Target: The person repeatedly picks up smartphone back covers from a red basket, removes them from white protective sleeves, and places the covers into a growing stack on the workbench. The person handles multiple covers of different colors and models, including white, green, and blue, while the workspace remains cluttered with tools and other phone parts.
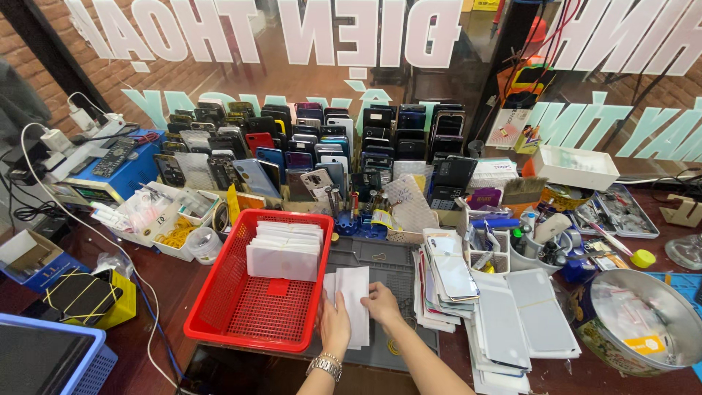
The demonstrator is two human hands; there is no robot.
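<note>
Head view: left hand [334, 323] and right hand [382, 302], grip closed on white envelopes [353, 301] beside red basket [252, 307], steadying them flat on tabletop mat [386, 271].

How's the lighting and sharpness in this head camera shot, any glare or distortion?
Head view: bright, even light with soft shadows; the left hand and right hand on the flat white envelopes are sharp; reflections streak the glass window; wide-angle bending curves the edges.

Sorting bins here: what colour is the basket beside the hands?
Red, seen best in the head view: basket.
</note>
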